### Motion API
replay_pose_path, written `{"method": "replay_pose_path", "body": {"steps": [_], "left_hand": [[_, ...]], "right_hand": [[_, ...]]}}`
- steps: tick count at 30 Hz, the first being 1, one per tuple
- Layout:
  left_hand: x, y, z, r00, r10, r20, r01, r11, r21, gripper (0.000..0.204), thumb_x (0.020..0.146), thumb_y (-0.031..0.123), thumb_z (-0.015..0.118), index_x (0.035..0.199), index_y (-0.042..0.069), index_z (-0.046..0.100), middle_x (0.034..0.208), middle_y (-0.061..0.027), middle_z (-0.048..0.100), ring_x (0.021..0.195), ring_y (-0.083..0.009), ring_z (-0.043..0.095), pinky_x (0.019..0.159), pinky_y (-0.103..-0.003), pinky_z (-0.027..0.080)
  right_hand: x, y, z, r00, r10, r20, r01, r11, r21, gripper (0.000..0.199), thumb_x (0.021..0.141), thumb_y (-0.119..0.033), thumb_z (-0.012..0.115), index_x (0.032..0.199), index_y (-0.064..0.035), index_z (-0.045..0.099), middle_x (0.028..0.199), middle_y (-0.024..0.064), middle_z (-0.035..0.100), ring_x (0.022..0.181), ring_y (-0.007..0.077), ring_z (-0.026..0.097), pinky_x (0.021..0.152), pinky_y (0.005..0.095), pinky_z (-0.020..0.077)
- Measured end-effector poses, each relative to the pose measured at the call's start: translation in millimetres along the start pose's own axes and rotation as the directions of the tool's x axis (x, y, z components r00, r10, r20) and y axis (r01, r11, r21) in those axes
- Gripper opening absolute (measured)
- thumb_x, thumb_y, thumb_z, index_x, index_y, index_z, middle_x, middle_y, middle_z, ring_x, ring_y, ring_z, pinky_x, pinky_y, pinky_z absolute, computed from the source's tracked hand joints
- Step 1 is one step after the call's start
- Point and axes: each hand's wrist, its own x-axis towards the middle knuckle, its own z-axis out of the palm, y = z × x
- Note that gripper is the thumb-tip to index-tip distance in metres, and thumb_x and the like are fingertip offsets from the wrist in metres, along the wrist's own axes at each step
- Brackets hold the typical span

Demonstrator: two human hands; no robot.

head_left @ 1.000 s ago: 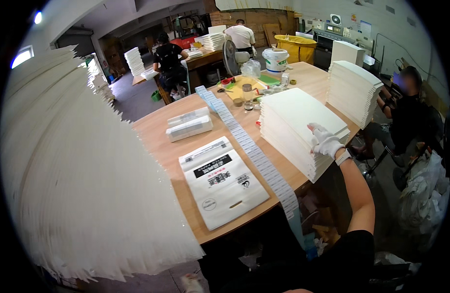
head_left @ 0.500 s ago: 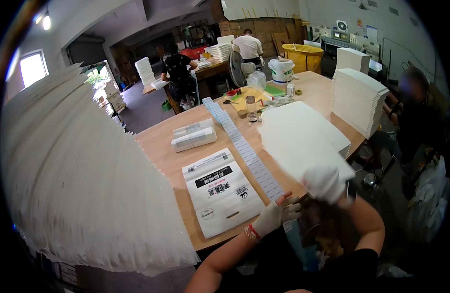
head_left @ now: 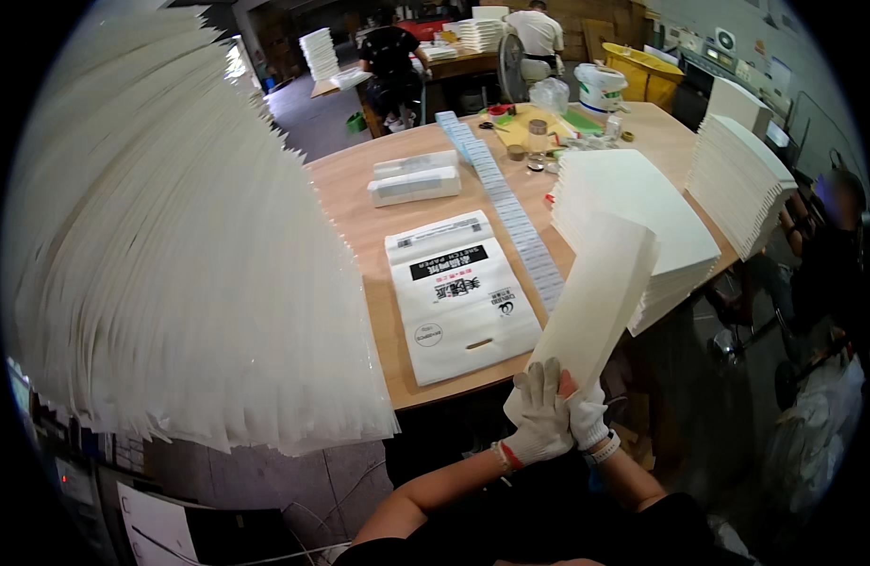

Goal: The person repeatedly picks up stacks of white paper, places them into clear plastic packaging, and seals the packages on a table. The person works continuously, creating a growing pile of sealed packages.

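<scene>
A white sheaf of paper (head_left: 600, 283), bent along its length, slants up from my two gloved hands at the near table edge. On its lower end lies my left hand (head_left: 540, 415), fingers stretched along the paper and pressing it. My right hand (head_left: 588, 415), in a white glove with bare fingertips, grips the same end from the right; its fingers are partly hidden. Just beyond is a stack of white paper (head_left: 633, 184), partly covered by the sheaf. Left of the hands lies a pile of printed white plastic bags (head_left: 454, 321). A long strip of pale blue labels (head_left: 510, 208) runs between the two piles.
A huge fanned stack of white sheets (head_left: 190, 264) fills the left. Two wrapped white bundles (head_left: 414, 187), a glass (head_left: 537, 141), scissors (head_left: 491, 126) and a white bucket (head_left: 601, 87) stand farther back on the wooden table (head_left: 350, 170). Another paper stack (head_left: 737, 179) is at right; people sit nearby.
My right hand has come in from the paper stack to beside the left, bringing the sheaf. My left hand now lies against the paper. The view has shifted, moving the scene up and right.
</scene>
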Motion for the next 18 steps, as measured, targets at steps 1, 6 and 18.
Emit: {"method": "replay_pose_path", "body": {"steps": [1,6,18], "left_hand": [[0.4,-9.8,-7.3,0.993,0.032,0.115,-0.024,0.997,-0.07,0.071,0.067,0.015,0.061,0.129,-0.005,0.032,0.139,-0.0304,0.015,0.127,-0.0503,0.015,0.102,-0.052,0.02],[22.7,-133.7,-17.7,0.859,-0.51,0.052,0.508,0.86,0.047,0.043,0.071,0.026,0.07,0.107,0.01,0.053,0.106,-0.0136,0.055,0.099,-0.0317,0.05,0.086,-0.037,0.04],[98.1,-264.7,-35.3,0.68,-0.439,0.588,0.719,0.558,-0.415,0.023,0.081,0.026,0.057,0.074,0.005,0.062,0.067,-0.0027,0.06,0.062,-0.0128,0.052,0.057,-0.027,0.04]], "right_hand": [[3.8,25.2,1.2,0.993,-0.069,-0.1,0.087,0.979,0.184,0.033,0.084,-0.008,0.056,0.114,0.0029,0.048,0.104,0.011,0.057,0.095,0.0198,0.055,0.081,0.0304,0.044],[27.4,36.5,-36.5,0.997,-0.083,-0.001,0.083,0.996,-0.043,0.015,0.081,-0.003,0.057,0.095,0.0013,0.055,0.085,0.0093,0.06,0.072,0.0167,0.058,0.061,0.0261,0.0465],[10.6,-11.7,-29.3,0.785,0.37,0.497,0.174,0.638,-0.75,0.034,0.076,-0.038,0.059,0.084,-0.005,0.058,0.084,0.0173,0.059,0.081,0.0344,0.058,0.067,0.0399,0.0461]]}}
